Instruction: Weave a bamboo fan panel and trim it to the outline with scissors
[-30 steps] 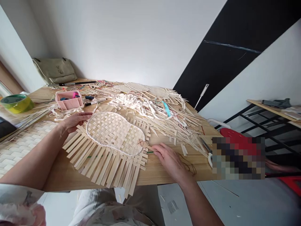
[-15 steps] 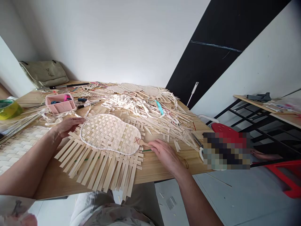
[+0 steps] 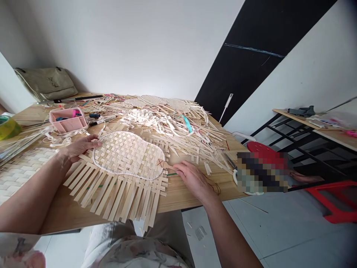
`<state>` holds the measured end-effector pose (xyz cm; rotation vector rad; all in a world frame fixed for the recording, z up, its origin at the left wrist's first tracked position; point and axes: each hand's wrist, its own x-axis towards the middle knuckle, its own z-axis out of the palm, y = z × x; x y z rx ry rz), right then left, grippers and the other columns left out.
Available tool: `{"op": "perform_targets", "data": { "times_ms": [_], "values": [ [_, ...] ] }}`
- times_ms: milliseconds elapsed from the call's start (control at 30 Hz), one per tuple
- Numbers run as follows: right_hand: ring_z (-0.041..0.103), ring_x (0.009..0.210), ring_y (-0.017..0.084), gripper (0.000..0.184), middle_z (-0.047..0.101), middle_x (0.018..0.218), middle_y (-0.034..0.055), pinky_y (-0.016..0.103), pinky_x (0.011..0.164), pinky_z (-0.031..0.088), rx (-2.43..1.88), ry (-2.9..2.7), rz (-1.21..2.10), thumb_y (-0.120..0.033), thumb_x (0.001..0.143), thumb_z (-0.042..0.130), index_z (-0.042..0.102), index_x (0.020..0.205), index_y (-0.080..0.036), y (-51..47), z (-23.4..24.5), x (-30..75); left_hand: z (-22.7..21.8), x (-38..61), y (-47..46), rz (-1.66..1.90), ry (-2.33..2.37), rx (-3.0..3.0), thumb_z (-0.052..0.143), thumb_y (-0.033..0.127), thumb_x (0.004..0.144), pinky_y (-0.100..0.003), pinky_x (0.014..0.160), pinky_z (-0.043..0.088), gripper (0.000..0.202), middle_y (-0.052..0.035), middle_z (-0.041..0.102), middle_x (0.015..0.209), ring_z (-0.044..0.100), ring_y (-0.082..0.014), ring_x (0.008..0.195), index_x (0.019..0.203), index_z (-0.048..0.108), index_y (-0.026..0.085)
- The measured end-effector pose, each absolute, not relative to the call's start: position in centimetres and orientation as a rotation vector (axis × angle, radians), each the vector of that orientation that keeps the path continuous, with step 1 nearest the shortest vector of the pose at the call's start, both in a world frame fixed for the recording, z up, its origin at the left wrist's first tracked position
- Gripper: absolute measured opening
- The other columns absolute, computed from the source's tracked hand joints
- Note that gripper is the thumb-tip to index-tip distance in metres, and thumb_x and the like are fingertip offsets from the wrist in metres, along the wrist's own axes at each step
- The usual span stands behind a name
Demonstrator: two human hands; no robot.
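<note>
A woven bamboo panel (image 3: pixel 126 154) lies in front of me on the table, with a white cord outlining a rounded, waisted shape on it. Loose strip ends fan out toward my lap. My left hand (image 3: pixel 80 147) grips the panel's far-left edge, thumb on top. At the narrow right end, a red cross of thread (image 3: pixel 160 162) marks the base of a flat wooden handle (image 3: pixel 169 166). My right hand (image 3: pixel 192 178) pinches the outer end of that handle between thumb and fingers. A thin reddish-brown thread (image 3: pixel 216 188) trails beside this hand.
Loose bamboo strips (image 3: pixel 192 143) and a heap of white tape (image 3: pixel 150 121) cover the far side. A pink box (image 3: pixel 68 121), yellow tape roll (image 3: pixel 9 126) and another woven panel (image 3: pixel 22 167) are at left. Scissors (image 3: pixel 235 175) lie near the right edge, beside a blurred patch.
The view has shifted slightly, so the surroundings sit a little higher and farther left. Both hands keep their hold on the panel and handle.
</note>
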<state>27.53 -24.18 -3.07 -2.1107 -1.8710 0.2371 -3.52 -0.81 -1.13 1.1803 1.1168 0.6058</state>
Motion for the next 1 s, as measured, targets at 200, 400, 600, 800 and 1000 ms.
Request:
{"op": "perform_targets", "data": {
  "times_ms": [200, 400, 600, 800, 1000],
  "values": [
    [0.053, 0.083, 0.018, 0.023, 0.057, 0.088, 0.0054, 0.028, 0.069, 0.041, -2.126, -1.880, 0.257, -0.008, 0.087, 0.042, 0.063, 0.086, -0.018, -24.1, -2.9, 27.5, -1.3, -3.2, -0.9, 0.567, 1.107, 1.194, 0.087, 0.021, 0.037, -0.020, 0.039, 0.043, 0.062, 0.0058, 0.059, 0.056, 0.054, -0.0114, 0.041, 0.087, 0.050, 0.021],
    [0.055, 0.087, 0.019, 0.021, 0.060, 0.091, 0.0049, 0.029, 0.073, 0.042, -2.135, -1.830, 0.239, -0.010, 0.086, 0.045, 0.062, 0.093, -0.019, -24.2, -3.1, 27.6, -1.5, -3.0, -1.0, 0.606, 1.116, 1.173, 0.086, 0.027, 0.040, -0.023, 0.039, 0.042, 0.055, 0.0048, 0.059, 0.056, 0.054, -0.0123, 0.040, 0.084, 0.053, 0.023],
    [0.055, 0.091, 0.021, 0.021, 0.060, 0.099, 0.0070, 0.031, 0.073, 0.043, -2.112, -1.743, 0.194, -0.012, 0.085, 0.044, 0.060, 0.097, -0.020, -24.9, -2.4, 27.4, -2.0, -3.3, -0.8, 0.617, 1.086, 1.171, 0.086, 0.022, 0.038, -0.024, 0.042, 0.043, 0.051, 0.0043, 0.061, 0.059, 0.056, -0.0120, 0.042, 0.080, 0.056, 0.023],
    [0.054, 0.054, 0.016, 0.033, 0.057, 0.056, -0.0003, 0.027, 0.054, 0.039, -2.061, -1.482, 0.489, -0.036, 0.088, 0.040, 0.051, 0.061, -0.021, -28.0, -1.4, 25.6, -1.9, -3.5, -0.7, 0.622, 1.081, 1.183, 0.085, 0.026, 0.042, -0.022, 0.040, 0.041, 0.053, 0.0041, 0.061, 0.060, 0.055, -0.0118, 0.042, 0.086, 0.057, 0.023],
    [0.055, 0.050, 0.015, 0.037, 0.056, 0.058, 0.0007, 0.026, 0.045, 0.041, -1.951, -1.186, 0.922, -0.046, 0.084, 0.041, 0.050, 0.059, -0.020, -29.2, -2.8, 24.0, -1.2, -3.6, -0.8, 0.590, 1.090, 1.176, 0.088, 0.022, 0.035, -0.020, 0.040, 0.044, 0.065, 0.0049, 0.060, 0.061, 0.055, -0.0119, 0.045, 0.091, 0.053, 0.021]
  ]
}}
